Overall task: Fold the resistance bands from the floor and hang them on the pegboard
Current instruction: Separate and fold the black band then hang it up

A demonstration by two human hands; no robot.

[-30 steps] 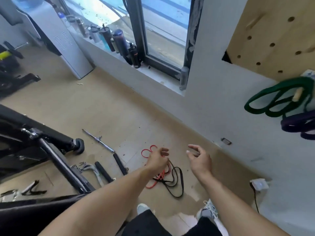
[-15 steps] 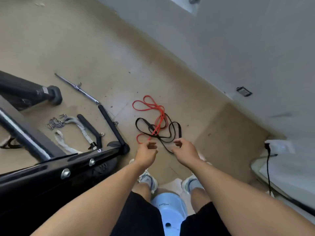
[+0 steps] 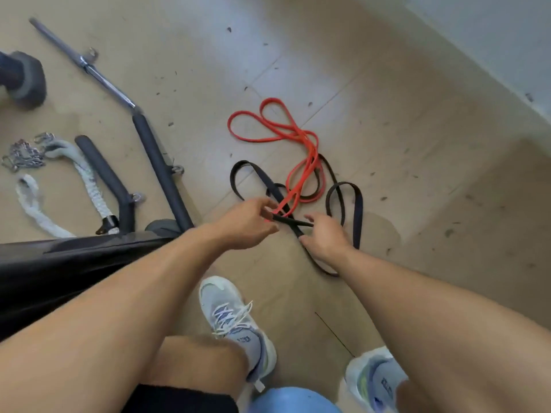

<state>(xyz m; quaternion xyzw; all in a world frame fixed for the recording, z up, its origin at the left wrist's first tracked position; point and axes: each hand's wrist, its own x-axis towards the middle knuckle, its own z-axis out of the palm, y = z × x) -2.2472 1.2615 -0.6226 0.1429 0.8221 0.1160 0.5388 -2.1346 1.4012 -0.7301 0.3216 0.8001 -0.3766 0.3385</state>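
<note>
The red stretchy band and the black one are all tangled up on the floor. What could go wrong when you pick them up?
1. The thin red rubber band crosses the flat black rubber band, so lifting one may drag up both.
2. The left hand pinches where they cross; it might grab both bands.
3. The black band's loop lies near the grey sneaker; a foot might catch it.

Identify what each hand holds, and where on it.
Left hand pinches the black band where it crosses the red band. Right hand touches it; a hold cannot be told.
</note>
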